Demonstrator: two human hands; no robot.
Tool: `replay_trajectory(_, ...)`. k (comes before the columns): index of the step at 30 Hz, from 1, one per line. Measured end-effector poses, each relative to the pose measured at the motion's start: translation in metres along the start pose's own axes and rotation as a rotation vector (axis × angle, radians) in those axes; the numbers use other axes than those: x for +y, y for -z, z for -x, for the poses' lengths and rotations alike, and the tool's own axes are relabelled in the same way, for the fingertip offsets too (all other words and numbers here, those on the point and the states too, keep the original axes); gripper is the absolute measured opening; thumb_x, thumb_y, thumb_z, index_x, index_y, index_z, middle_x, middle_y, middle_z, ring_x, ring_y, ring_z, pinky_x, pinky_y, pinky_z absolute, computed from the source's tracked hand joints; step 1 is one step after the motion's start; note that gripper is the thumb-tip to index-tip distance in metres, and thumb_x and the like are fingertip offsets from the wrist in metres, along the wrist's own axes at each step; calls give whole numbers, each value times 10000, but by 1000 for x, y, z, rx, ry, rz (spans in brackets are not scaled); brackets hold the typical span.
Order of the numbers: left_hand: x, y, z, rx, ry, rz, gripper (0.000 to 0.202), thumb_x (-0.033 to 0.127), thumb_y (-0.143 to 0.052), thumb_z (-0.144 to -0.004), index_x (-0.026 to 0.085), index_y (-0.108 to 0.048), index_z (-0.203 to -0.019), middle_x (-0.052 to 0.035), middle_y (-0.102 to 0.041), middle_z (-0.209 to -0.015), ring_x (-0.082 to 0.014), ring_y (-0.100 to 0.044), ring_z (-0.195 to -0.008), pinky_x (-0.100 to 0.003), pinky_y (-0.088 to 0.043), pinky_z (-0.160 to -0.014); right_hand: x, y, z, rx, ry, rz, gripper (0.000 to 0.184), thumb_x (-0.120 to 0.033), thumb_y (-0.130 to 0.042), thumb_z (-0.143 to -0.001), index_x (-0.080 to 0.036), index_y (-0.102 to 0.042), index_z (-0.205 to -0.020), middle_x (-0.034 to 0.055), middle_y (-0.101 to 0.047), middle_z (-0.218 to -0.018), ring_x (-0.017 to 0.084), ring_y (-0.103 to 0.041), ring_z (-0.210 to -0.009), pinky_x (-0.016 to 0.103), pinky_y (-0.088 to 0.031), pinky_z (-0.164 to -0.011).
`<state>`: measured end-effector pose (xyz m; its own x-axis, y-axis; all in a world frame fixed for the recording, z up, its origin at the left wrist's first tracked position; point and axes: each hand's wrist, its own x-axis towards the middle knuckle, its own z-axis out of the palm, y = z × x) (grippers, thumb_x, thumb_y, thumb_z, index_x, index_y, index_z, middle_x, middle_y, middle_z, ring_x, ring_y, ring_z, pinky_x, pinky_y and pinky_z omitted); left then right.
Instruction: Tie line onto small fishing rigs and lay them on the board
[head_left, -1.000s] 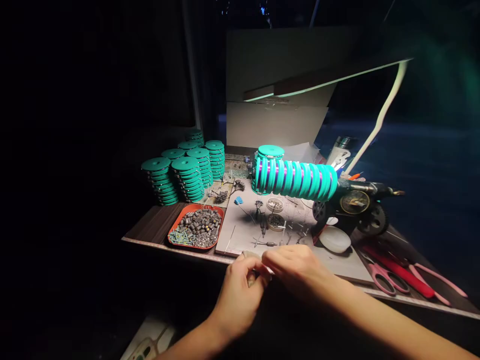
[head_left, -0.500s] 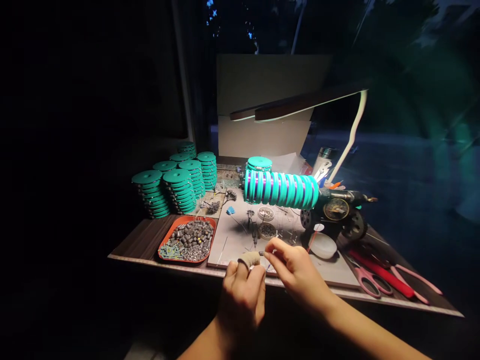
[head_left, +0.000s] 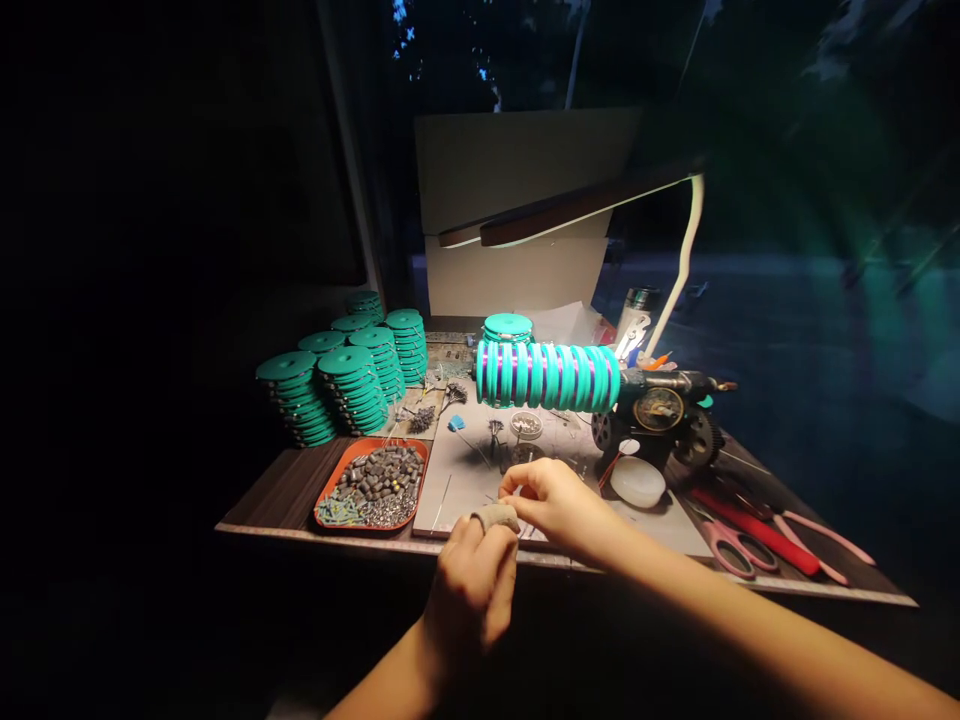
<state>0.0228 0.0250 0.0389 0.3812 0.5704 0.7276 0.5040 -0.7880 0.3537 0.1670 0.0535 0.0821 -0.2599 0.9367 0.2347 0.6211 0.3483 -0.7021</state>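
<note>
My left hand (head_left: 472, 585) hovers at the front edge of the table, fingers curled into a loose fist, with a beige cot on one fingertip (head_left: 495, 517). What it pinches is too small to make out. My right hand (head_left: 551, 500) reaches over the grey work mat (head_left: 465, 470), thumb and forefinger pinched together near small metal pins lying on the mat. A row of teal spools (head_left: 547, 375) with purple wire sits on a horizontal spindle just behind the hands.
Stacks of teal spools (head_left: 337, 380) stand at back left. An orange tray (head_left: 371, 485) of small dark cylinders lies left of the mat. A black winding machine (head_left: 660, 415), a white round dish (head_left: 637, 482), pink-handled scissors (head_left: 739, 550) and a lamp arm (head_left: 555, 210) are at right and above.
My right hand moved forward and left over the mat, its pinch now farther from my left hand. My left hand stayed near the table's front edge. The view shifted slightly left.
</note>
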Motion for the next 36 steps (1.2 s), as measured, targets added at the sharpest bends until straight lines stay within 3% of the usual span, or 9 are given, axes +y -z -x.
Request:
replay_trajectory(4,8,8,4,-221,740,694,144,252,-543,-765,174,-506,-649,10,-505,-608,-106,-401,-515,-221,-308,-487,-9,0,46,246,141,108,149,-176,-504,-758,-194,-635,-826,106,-627,-921,255,-534,-878,398,-368,-777)
replay_trajectory(6,10,9,8,-288,1002,1057,225,316,-646,-667,162,-499,-595,23,-487,-598,-94,-363,-525,-216,-282,-504,-4,-10,76,431,253,93,109,-158,-536,-762,-217,-627,-783,75,-632,-822,226,-547,-815,365,-379,-769)
replay_trajectory(13,9,-3,14,-326,1117,1259,278,333,-727,-556,143,-525,-549,-3,-538,-642,-109,-415,-596,-226,-310,-565,25,-77,106,189,-447,-968,205,-355,-709,-653,-173,-660,-735,22,-625,-714,166,-537,-663,265,-408,-632)
replay_trajectory(17,8,-8,17,-296,1176,1280,280,325,-725,-556,149,-507,-544,15,-524,-606,-95,-415,-554,-219,-306,-546,26,-97,99,185,-528,-1199,310,-459,-698,-633,-161,-625,-678,-20,-523,-562,104,-449,-520,226,-361,-525)
replay_trajectory(22,14,-6,16,-358,1287,1275,256,330,-701,-568,136,-534,-581,4,-525,-564,-87,-407,-516,-214,-271,-526,23,-87,105,128,-579,-1386,307,-452,-660,-678,-170,-540,-686,-18,-501,-630,94,-459,-577,207,-377,-564)
replay_trajectory(26,11,-7,13,-422,1280,1211,245,332,-687,-544,136,-542,-568,40,-438,-506,-73,-308,-467,-226,-195,-489,32,-71,108,28,-596,-1167,321,-481,-597,-714,-192,-461,-687,-91,-337,-477,53,-230,-395,180,-253,-397)
replay_trajectory(29,9,-6,12,-412,1204,1107,254,339,-696,-516,142,-536,-520,50,-406,-477,-86,-295,-477,-241,-190,-496,36,-63,114,39,-511,-948,261,-388,-621,-713,-173,-497,-632,-63,-391,-484,69,-291,-426,196,-248,-423)
replay_trajectory(32,13,-1,15,-306,1086,929,173,275,-676,-570,152,-555,-554,33,-440,-556,-117,-352,-559,-247,-246,-545,28,-56,118,-14,-124,-333,120,-193,-499,-771,-165,-533,-659,-15,-495,-574,112,-432,-519,217,-307,-497)
replay_trajectory(36,21,1,26,-204,745,471,116,220,-503,-739,179,-563,-649,-18,-489,-704,-157,-457,-631,-265,-344,-572,-1,-38,97,-66,401,356,186,-30,-424,-730,-156,-545,-666,0,-543,-530,124,-444,-435,240,-273,-415)
